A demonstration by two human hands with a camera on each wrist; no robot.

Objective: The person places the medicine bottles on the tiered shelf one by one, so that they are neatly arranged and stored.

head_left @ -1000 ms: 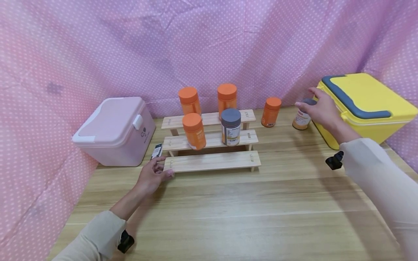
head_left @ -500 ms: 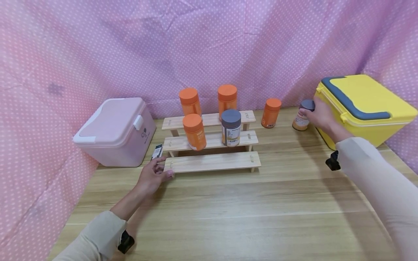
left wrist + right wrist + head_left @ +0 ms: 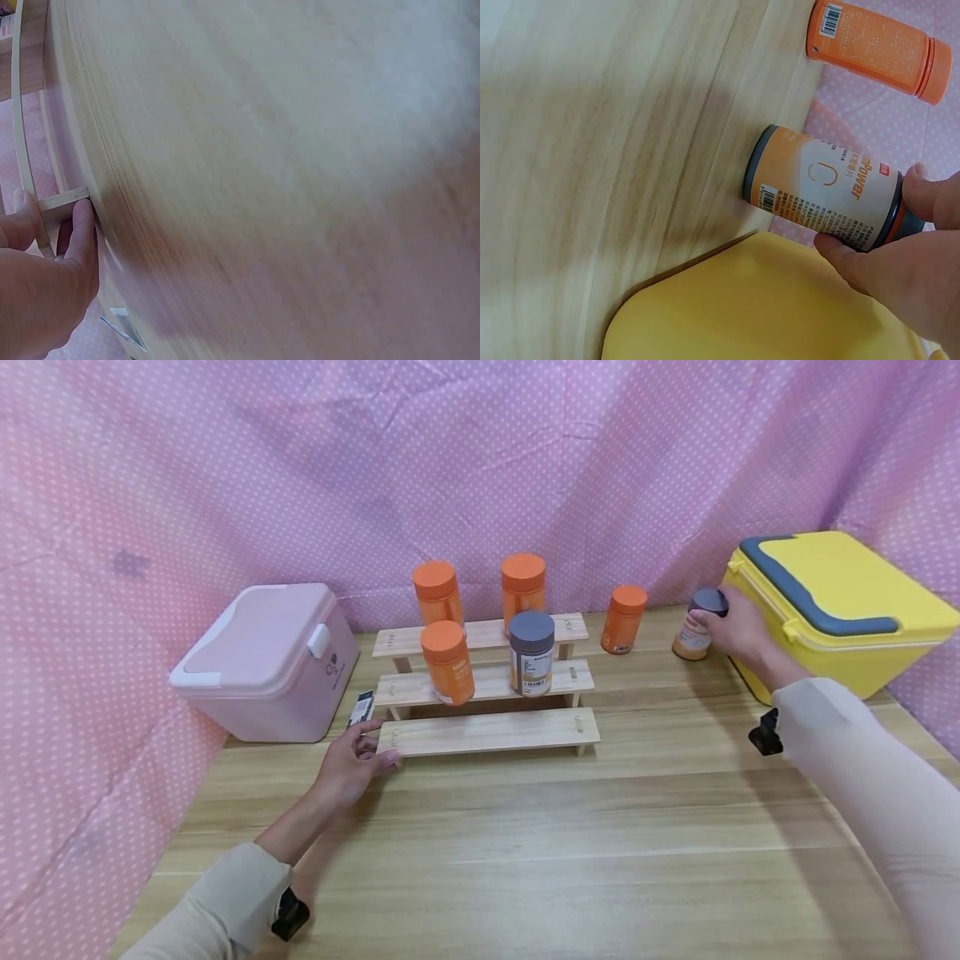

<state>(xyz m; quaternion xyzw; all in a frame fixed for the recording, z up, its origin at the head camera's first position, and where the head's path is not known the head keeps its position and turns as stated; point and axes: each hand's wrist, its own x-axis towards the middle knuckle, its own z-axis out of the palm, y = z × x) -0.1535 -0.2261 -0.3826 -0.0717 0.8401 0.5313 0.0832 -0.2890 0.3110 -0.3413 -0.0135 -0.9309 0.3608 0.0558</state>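
Observation:
At the far right of the head view, my right hand (image 3: 742,625) holds a supplement bottle (image 3: 692,637) by its grey lid. The right wrist view shows thumb and finger on either side of the lid (image 3: 907,223), with the orange-and-white label below. The bottle stands upright on the table beside a yellow box. My left hand (image 3: 351,766) grips the left end of the lowest step of a three-tier wooden display stand (image 3: 487,733). In the left wrist view its thumb and fingers (image 3: 84,232) pinch the step's end near a leg.
Orange bottles (image 3: 447,664) and a grey-lidded bottle (image 3: 532,664) stand on the upper two tiers. Another orange bottle (image 3: 622,622) is on the table to the right. A pink box (image 3: 277,693) flanks the stand; the yellow box (image 3: 817,647) closes off the right. A polka-dot cloth (image 3: 465,468) hangs behind.
My right hand has come down and round the right side of the grey-lidded bottle, closing on its lid. The left hand keeps its hold on the stand.

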